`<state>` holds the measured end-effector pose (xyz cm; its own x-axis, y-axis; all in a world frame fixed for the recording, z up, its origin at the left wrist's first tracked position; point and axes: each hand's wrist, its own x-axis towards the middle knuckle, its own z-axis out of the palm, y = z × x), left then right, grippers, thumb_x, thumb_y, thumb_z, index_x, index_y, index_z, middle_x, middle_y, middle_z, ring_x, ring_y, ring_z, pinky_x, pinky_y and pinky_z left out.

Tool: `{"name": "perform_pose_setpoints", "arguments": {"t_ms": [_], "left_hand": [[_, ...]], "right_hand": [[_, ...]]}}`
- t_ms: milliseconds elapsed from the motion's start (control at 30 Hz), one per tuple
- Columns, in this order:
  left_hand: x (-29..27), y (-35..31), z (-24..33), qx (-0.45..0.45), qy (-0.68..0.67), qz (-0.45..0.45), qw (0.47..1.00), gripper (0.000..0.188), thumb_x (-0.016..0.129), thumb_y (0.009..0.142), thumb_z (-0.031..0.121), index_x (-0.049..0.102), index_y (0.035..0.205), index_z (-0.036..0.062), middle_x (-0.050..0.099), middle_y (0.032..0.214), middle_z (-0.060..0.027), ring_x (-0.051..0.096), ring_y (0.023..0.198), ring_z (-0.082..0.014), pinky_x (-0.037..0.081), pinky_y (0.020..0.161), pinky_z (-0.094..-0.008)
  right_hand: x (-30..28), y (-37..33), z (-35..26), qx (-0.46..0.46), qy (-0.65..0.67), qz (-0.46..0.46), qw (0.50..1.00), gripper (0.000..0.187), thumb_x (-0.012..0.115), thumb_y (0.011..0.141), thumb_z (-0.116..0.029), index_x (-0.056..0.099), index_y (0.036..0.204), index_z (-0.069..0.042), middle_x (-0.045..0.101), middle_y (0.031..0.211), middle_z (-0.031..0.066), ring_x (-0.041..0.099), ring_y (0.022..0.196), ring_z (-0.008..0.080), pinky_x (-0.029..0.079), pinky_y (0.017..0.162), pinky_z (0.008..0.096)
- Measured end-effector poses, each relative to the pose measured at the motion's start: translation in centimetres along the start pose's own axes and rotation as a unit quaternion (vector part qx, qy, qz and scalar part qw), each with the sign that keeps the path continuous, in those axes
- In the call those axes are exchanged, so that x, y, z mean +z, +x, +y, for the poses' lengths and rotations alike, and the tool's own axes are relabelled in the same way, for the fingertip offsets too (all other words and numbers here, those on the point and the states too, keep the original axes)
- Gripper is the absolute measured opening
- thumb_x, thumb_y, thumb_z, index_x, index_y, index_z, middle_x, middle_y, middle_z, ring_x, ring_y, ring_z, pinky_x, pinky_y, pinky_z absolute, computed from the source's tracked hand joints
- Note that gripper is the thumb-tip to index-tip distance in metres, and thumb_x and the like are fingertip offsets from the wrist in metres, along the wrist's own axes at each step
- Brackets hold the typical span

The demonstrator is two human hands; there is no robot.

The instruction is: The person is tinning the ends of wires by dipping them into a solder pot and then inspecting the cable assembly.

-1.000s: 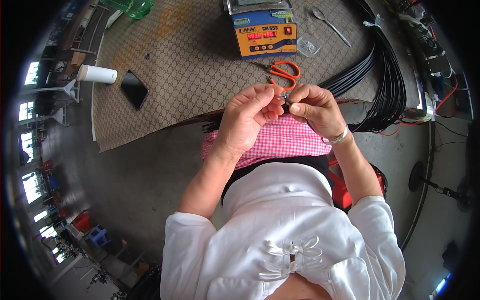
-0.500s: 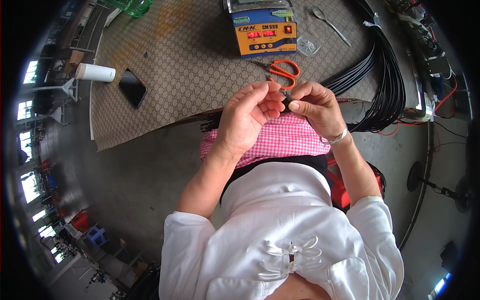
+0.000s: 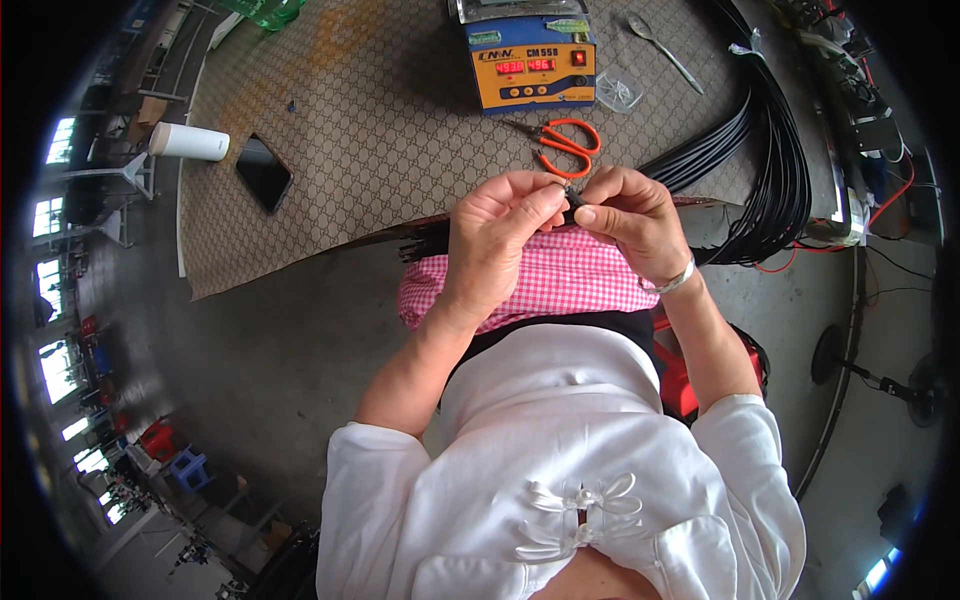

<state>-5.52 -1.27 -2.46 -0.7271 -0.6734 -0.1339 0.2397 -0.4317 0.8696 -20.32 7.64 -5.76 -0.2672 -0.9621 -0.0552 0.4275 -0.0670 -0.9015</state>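
Observation:
In front of my lap, just off the table's near edge, both hands meet at a short dark cable end [image 3: 573, 200]. My right hand [image 3: 645, 225] pinches the black cable between thumb and forefinger. The thumb and forefinger of my left hand [image 3: 495, 235] are closed on the tip of that cable, its other fingers curled in; the tip's detail is too small to make out. Right beyond my fingertips lie snips with orange handles [image 3: 548, 133], blades pointing left. A thick bundle of black cables [image 3: 785, 150] hangs over the table edge to the right of my right hand.
On the patterned table [image 3: 370, 150] stands a blue and orange powered unit [image 3: 535, 78] with a red display. Near it are a clear plastic dish [image 3: 618, 92] and a metal spoon [image 3: 665, 52]. A phone [image 3: 265, 174] and a white cup [image 3: 190, 143] lie at left. Pink checked cloth [image 3: 540, 285] covers my lap.
My left hand has turned, its thumb and forefinger closing on the cable tip and its other fingers drawing in. The right hand keeps its pinch in nearly the same place.

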Motion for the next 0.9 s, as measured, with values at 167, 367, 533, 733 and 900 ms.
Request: {"name": "perform_pose_setpoints", "arguments": {"t_ms": [167,367,533,733,900], "left_hand": [[-0.9,0.9,1.3,-0.039,0.082,-0.055,0.994,0.011,0.058,0.08,0.006,0.06,0.087,-0.0024,0.06,0.074,-0.0053,0.053,0.067,-0.0085,0.044,0.064,-0.0205],[-1.4,2.7,3.9,-0.113,0.295,-0.16,0.935,0.01,0.059,0.078,0.007,0.061,0.083,-0.0016,0.06,0.071,-0.0048,0.053,0.061,-0.0079,0.045,0.059,-0.0204],[-1.3,2.9,1.6,-0.136,0.09,-0.059,0.985,0.012,0.059,0.08,0.009,0.062,0.086,-0.0007,0.061,0.073,-0.0051,0.055,0.063,-0.0092,0.047,0.061,-0.0214],[-0.9,1.8,-0.4,-0.11,-0.065,-0.027,0.991,0.015,0.057,0.082,0.008,0.059,0.093,-0.0008,0.061,0.08,-0.0058,0.056,0.07,-0.0101,0.047,0.068,-0.0235],[-0.9,1.7,0.2,-0.075,0.037,-0.017,0.996,0.012,0.058,0.081,0.008,0.06,0.09,-0.0006,0.061,0.075,-0.0058,0.056,0.067,-0.01,0.047,0.066,-0.0226]], "right_hand": [[0.3,-0.5,-1.7,0.045,-0.067,-0.003,0.997,0.009,0.068,0.073,0.0,0.058,0.074,-0.002,0.056,0.066,-0.0014,0.047,0.054,0.0025,0.036,0.045,0.0157],[0.3,-1.1,-3.3,0.109,-0.164,-0.021,0.98,0.01,0.068,0.073,0.0,0.058,0.071,-0.001,0.056,0.062,-0.0002,0.046,0.049,0.0024,0.035,0.042,0.016],[-0.3,-0.9,-1.2,0.076,-0.012,0.042,0.996,0.009,0.066,0.074,0.0,0.058,0.074,-0.001,0.056,0.062,0.0011,0.045,0.048,0.0039,0.033,0.041,0.0163],[0.4,-0.7,-0.4,0.059,0.069,0.049,0.995,0.009,0.064,0.076,0.0,0.056,0.075,-0.003,0.055,0.065,0.0008,0.046,0.051,0.0049,0.035,0.044,0.0168],[0.4,-0.6,-0.6,0.067,0.05,0.039,0.996,0.009,0.065,0.076,0.0,0.056,0.074,-0.002,0.054,0.065,0.0008,0.045,0.051,0.0048,0.034,0.044,0.0167]]}}
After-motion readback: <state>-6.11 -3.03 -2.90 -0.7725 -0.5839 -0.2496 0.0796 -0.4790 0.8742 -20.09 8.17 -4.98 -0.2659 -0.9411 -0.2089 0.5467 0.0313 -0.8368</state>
